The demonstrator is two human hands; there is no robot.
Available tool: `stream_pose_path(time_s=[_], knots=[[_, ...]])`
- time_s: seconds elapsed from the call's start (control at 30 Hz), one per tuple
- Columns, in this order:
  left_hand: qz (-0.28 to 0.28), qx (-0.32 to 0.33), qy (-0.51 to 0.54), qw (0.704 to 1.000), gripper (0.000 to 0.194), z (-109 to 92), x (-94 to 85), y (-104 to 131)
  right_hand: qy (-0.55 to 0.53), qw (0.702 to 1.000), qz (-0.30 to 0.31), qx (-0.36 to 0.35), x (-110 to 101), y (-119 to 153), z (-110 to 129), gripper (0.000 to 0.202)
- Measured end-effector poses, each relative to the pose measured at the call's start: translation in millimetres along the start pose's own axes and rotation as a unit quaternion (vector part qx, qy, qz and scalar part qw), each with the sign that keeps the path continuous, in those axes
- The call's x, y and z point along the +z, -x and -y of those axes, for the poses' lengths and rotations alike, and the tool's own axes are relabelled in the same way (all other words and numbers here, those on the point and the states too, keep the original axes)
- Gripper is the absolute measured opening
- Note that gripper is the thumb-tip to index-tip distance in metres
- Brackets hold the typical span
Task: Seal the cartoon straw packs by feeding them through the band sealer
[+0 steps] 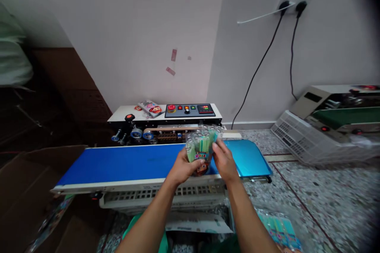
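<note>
1. The person's left hand (181, 169) holds the plastic packet (203, 144) by its left side, thumb laid across the lower front, just beside the printed face.
2. The right hand (225, 163) is closed on the packet's right edge, its fingers (217, 146) bent in near the top; how hard they press, one cannot tell.
3. The packet lies between the two sets of fingers, roughly upright, its green sticks standing above the left thumb and its crinkled top edge rising above both hands. Whether it is one packet or several pressed together is unclear.
4. Handling it well would, in judgement, mean a light, even pinch from both sides: the film looks thin and slippery, and a hard squeeze could crease the print or push the sticks askew.
5. The left thumb, low on the front, seems well placed to steady the weight, leaving the right fingers to square the upper edge. Fingertips are best held off the top rim, so that it can lie flat.
6. Below and behind the fingers runs the blue belt (127, 162), with the light-blue plate (247, 158) to their right. Beyond them is the control panel (190, 111); nearer the body, right of the right forearm, lies a transparent bag (279, 227) of similar green contents.
</note>
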State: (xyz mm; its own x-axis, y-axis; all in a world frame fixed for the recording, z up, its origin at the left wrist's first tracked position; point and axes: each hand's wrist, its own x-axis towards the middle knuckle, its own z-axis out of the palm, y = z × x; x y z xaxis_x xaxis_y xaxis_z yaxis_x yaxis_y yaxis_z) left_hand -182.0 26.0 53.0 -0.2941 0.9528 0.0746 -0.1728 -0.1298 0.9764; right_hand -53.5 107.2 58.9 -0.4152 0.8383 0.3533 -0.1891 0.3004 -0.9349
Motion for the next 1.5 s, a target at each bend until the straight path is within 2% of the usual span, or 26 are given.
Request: stream_pose_path(time_s=[0.17,0.33,0.43,0.53,0.73,0.87,0.97,1.03,1.13,1.27,1.5], knots=[[-0.046,-0.035,0.062,0.996,0.04,13.2,-5.2,2.7,-0.054,0.995,-0.056,0.058,10.2,1.1,-18.9,0.034],[-0.014,-0.012,0.122,0.992,0.043,6.5,-8.1,-0.2,-0.154,0.983,-0.01,0.096,11.8,-3.3,-17.7,0.034],[-0.042,-0.015,0.122,0.991,0.038,8.7,-12.4,-1.5,-0.198,0.972,-0.008,0.124,9.7,-5.1,-20.7,0.027],[-0.066,-0.033,0.119,0.99,0.035,13.2,-14.5,-1.9,-0.175,0.976,-0.059,0.117,8.4,-5.2,-28.8,0.025],[-0.12,-0.031,0.113,0.986,0.033,13.7,-14.3,-1.1,-0.131,0.972,-0.172,0.095,0.9,-5.0,-40.2,0.039],[-0.105,-0.039,0.082,0.99,0.031,16.8,-17.6,-1.6,-0.041,0.972,-0.213,0.087,-22.9,-9.2,-40.1,0.038],[-0.097,-0.04,0.087,0.991,0.034,19.4,-17.9,-1.5,0.05,0.969,-0.209,0.12,-50.0,-13.8,-43.7,0.042],[-0.09,-0.042,0.09,0.991,0.036,19.6,-16.3,-1.1,0.109,0.96,-0.21,0.148,-67.5,-17.2,-50.1,0.045],[-0.08,-0.053,0.08,0.992,0.034,18.2,-12.6,-0.3,0.203,0.941,-0.225,0.154,-84.1,-23.5,-62.2,0.049],[-0.079,-0.056,0.071,0.993,0.031,15.9,-8.4,0.2,0.282,0.93,-0.188,0.144,-82.3,-34.7,-72.3,0.046],[-0.07,-0.058,0.069,0.993,0.032,17.8,-7.5,0.6,0.43,0.884,-0.147,0.111,-54.5,-45.0,-78.0,0.037]])
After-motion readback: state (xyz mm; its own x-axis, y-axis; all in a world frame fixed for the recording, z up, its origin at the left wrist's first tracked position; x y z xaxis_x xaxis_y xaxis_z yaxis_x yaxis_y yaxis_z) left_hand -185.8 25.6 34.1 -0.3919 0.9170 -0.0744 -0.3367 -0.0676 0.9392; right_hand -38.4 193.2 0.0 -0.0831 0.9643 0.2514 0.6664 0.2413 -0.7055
